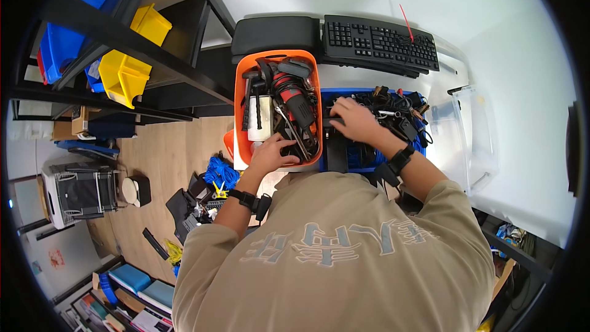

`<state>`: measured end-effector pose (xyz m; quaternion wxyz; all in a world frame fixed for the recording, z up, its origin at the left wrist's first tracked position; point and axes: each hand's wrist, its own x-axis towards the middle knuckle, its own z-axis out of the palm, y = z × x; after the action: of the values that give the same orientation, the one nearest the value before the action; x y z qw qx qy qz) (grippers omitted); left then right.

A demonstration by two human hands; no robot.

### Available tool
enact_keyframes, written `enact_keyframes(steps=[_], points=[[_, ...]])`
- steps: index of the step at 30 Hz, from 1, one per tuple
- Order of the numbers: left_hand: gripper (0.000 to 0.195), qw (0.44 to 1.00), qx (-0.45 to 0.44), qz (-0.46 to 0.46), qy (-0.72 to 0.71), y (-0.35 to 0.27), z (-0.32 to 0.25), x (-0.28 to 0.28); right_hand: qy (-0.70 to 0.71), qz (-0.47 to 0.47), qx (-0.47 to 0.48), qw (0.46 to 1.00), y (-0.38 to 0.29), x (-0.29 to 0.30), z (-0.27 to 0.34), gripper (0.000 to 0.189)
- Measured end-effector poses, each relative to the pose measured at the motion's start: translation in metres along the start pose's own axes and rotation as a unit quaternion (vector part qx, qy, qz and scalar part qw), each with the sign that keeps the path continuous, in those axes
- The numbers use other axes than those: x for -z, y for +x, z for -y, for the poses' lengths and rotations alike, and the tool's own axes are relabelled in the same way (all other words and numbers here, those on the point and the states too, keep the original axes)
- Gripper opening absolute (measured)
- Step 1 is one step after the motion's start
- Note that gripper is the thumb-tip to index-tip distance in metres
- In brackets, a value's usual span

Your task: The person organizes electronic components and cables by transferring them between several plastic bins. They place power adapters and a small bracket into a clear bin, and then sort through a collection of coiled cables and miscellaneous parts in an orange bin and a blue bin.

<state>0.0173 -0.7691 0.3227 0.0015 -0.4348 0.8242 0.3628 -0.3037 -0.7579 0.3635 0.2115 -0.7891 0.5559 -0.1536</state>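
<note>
An orange plastic bin (239,97) stands in front of me, filled with tools. In it lie a red and black angle grinder (296,101), a white box-like item (260,120), a black-handled tool (247,106) and long metal tools (295,133). My left hand (272,153) reaches over the near rim, fingers apart at the tools; whether it grips one is unclear. To the right, a blue bin (352,90) is heaped with black cables, adapters (405,129) and blue cable (357,157). My right hand (354,119) is over its left part, fingers curled at a black item (333,122); its grasp is partly hidden.
Behind the bins lie a black keyboard (378,44) and a black padded case (275,34). A clear plastic container (477,138) is at the right. Black shelving with yellow bins (124,76) rises at the left. Blue cable (221,171) and electronics lie on the floor.
</note>
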Motion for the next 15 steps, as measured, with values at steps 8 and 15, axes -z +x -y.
enact_keyframes(steps=[8, 15], points=[[0.061, 1.000, 0.003, 0.000, 0.008, 0.024, 0.010, -0.026, -0.046, 0.108, -0.038, 0.992, -0.042, -0.033, -0.042, 0.053], [0.044, 0.992, 0.009, -0.014, -0.124, 0.034, -0.007, -0.011, 0.475, -0.073, -0.244, 0.842, -0.068, 0.036, -0.011, 0.029]])
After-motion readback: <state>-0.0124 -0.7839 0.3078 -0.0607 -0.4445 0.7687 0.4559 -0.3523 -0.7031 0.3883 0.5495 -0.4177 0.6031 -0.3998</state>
